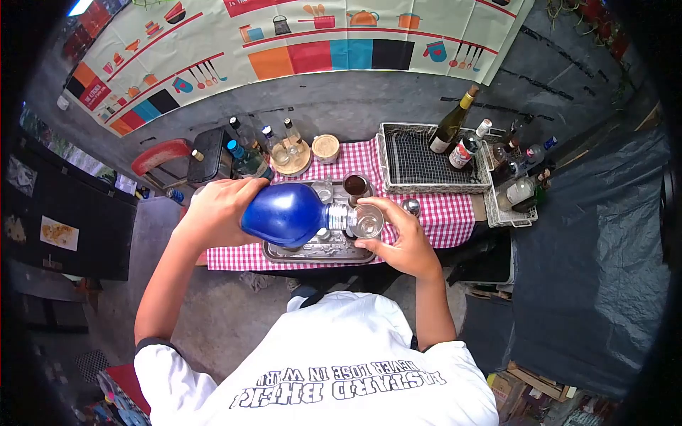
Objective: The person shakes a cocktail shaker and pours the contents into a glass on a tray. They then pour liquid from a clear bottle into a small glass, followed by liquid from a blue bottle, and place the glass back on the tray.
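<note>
My left hand (213,213) is wrapped round the base end of a blue bottle (284,214), which lies tilted almost level with its clear neck pointing right. My right hand (405,245) grips a small clear glass (369,222) between thumb and fingers. The bottle's mouth is right at the rim of this glass. Beneath both, a metal tray (320,253) rests on the table. On its far side stand a glass with dark contents (356,187) and a clear glass (323,190).
A red checked cloth (447,220) covers the table. Several bottles (249,160) stand at the back left, near a round wooden board (293,167) and a tub (325,148). A wire basket (419,187) with bottles sits at the right; another basket (522,219) holds more.
</note>
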`<state>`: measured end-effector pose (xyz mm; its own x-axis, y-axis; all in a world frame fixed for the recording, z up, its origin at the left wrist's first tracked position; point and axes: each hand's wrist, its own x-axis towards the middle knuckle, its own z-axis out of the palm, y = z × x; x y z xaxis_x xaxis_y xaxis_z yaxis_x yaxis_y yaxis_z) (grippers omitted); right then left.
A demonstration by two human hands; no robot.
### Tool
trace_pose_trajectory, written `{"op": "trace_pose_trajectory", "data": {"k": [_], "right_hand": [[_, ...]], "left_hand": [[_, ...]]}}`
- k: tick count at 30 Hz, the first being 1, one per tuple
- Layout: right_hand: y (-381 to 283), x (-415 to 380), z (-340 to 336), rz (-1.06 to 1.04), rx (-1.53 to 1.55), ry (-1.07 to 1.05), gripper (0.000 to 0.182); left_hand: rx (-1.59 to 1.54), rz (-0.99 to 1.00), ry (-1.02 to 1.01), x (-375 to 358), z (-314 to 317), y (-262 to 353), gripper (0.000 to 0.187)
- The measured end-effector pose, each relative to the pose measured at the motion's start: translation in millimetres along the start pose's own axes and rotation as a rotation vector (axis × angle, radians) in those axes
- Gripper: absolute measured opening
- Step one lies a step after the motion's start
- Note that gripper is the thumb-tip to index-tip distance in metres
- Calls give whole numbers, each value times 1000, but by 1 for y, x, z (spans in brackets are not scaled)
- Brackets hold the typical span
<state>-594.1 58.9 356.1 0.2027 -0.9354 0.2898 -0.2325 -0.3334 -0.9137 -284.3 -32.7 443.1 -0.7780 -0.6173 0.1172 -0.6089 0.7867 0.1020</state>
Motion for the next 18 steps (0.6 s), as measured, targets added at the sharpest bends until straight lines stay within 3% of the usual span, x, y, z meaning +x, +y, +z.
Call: {"op": "trace_pose_trajectory", "data": {"k": [7,13,18], "right_hand": [[-1,-1,4,13,40,9,65],[4,-2,9,10,37,9,65],[4,-3,12,-18,52,18,61]], "left_hand": [[-17,-29,-27,-2,-3,1,83],[16,-21,-27,-2,-11,6,74],[38,-26,-37,-7,-8,2,81]]}}
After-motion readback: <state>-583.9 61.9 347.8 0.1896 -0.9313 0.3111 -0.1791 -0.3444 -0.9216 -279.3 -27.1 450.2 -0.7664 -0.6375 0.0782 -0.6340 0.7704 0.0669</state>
